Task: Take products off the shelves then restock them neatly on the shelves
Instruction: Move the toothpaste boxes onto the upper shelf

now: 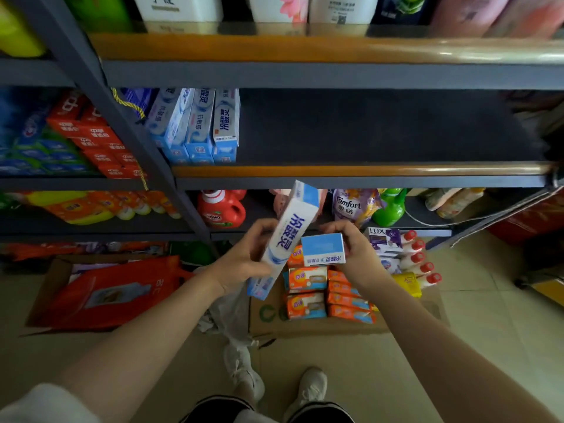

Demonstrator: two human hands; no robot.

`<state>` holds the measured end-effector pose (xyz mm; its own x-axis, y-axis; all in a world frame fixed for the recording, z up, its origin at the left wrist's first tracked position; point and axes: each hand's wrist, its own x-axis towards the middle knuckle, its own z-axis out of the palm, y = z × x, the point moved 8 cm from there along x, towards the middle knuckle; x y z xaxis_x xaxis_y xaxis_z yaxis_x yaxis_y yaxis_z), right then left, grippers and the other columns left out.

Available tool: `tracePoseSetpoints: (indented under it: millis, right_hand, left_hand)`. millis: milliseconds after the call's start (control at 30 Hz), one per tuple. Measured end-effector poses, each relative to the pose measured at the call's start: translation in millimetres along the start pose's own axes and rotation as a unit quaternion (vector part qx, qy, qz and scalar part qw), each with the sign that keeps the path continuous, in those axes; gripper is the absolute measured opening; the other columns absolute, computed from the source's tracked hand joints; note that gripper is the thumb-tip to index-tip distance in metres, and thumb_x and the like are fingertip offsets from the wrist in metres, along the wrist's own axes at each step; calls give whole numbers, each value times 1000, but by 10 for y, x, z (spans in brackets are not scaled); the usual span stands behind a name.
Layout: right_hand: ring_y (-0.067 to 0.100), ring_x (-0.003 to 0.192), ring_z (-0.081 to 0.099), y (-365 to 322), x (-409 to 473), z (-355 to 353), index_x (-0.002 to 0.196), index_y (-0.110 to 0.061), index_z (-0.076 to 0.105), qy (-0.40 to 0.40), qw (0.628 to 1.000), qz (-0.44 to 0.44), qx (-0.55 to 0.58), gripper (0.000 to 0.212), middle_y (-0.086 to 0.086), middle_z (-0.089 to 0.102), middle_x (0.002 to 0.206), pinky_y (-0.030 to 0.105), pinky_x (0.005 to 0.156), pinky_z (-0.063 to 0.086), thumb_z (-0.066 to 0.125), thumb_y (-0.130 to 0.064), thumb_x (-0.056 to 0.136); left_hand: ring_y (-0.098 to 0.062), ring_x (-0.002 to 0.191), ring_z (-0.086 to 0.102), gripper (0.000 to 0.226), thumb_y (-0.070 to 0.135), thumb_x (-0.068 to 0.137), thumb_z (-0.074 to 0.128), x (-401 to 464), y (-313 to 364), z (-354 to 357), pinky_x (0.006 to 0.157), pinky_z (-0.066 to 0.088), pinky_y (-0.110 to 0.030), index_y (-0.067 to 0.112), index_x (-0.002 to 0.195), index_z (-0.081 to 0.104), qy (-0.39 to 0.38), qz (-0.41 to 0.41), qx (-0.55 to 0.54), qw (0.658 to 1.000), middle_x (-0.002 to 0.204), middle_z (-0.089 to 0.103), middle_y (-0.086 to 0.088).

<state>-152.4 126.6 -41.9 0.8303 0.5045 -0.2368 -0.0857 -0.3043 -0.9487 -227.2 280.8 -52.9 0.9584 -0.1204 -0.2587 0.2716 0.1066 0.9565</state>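
Restocking: left hand (244,257) grips one box (285,236), right hand (355,248) another box (323,249); next, stand them right of the shelf row (195,126)

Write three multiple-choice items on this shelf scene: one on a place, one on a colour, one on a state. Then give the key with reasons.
1. Where do the toothpaste boxes stand on the middle shelf?
A. left end
B. centre
C. right end

2. What colour is the detergent bottle on the lower shelf?
A. blue
B. red
C. white

3. What is the left hand doing?
A. hanging idle
B. pressing flat on the shelf
C. gripping a long box

Key:
1 A: the boxes stand upright against the left post, and the rest of the shelf is bare.
2 B: its body is red, under a white cap.
3 C: its fingers curl round the tilted box, while the right hand holds a second box end-on.
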Motion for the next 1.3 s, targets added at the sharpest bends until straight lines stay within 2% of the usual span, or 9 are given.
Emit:
tracePoseSetpoints:
  millis: [133,300,433,567,800,933,1100,1167,1300]
  right_hand:
    - [-9,76,63,48,-159,-38,95,-22,55,-24,998,27,47,46,-10,66,89,13,65,51,63,18,74]
    - [16,87,68,258,-391,77,109,-19,58,-138,962,135,196,41,0,71,96,30,74,56,66,4,77]
    - [22,64,67,502,-561,100,95,-9,64,-132,895,276,325,36,10,70,76,30,61,56,67,-25,63]
    - [23,65,68,488,-614,3,98,-9,62,-103,893,259,354,36,10,70,75,32,60,57,63,-21,65]
    - [16,93,58,440,-567,-290,122,-21,41,21,974,212,83,45,2,59,113,35,75,46,64,-34,86]
    - [15,94,54,370,-542,-422,128,-17,37,40,981,153,-111,56,2,54,119,23,60,43,65,-39,84]
    - [12,96,53,358,-472,-498,130,-19,34,50,983,120,-130,70,-3,54,117,23,66,43,73,-39,76]
    - [15,96,58,415,-477,-456,126,-19,38,32,985,165,-41,65,-3,58,113,31,75,49,74,-40,76]
    - [22,76,67,575,-534,-247,118,-16,51,-27,928,295,228,43,9,67,92,37,65,56,64,-38,83]
  left_hand:
    - [-13,91,64,71,16,50,64,-47,-110,147,81,49,-35,22,120,49,17,-30,-30,999,93,70,10]
    - [-30,82,61,76,26,55,71,-78,-233,283,89,42,-55,13,126,47,31,-54,-135,989,88,66,-7]
    - [-27,71,61,93,34,45,81,-115,-293,439,72,50,-40,8,127,47,30,-75,-232,969,86,61,-14]
    - [-21,64,58,89,37,43,81,-154,-274,633,64,51,-32,9,121,50,16,-84,-295,952,80,61,-9]
    - [-15,52,50,81,47,48,83,-107,-365,825,51,47,-25,8,110,47,40,-117,-395,910,71,53,-6]
    - [-15,55,52,72,40,62,78,-113,-491,889,55,50,-26,11,116,39,25,-118,-491,863,75,54,-6]
    - [-13,53,60,34,48,90,46,-182,-442,870,49,49,-22,16,98,54,190,-165,-270,930,65,61,0]
    - [-13,76,66,23,41,93,46,-191,-327,711,61,50,-25,24,107,52,259,-140,-76,953,82,67,4]
    - [-11,93,60,42,44,76,70,-150,-155,465,76,47,-29,24,110,58,242,-80,313,915,105,64,5]
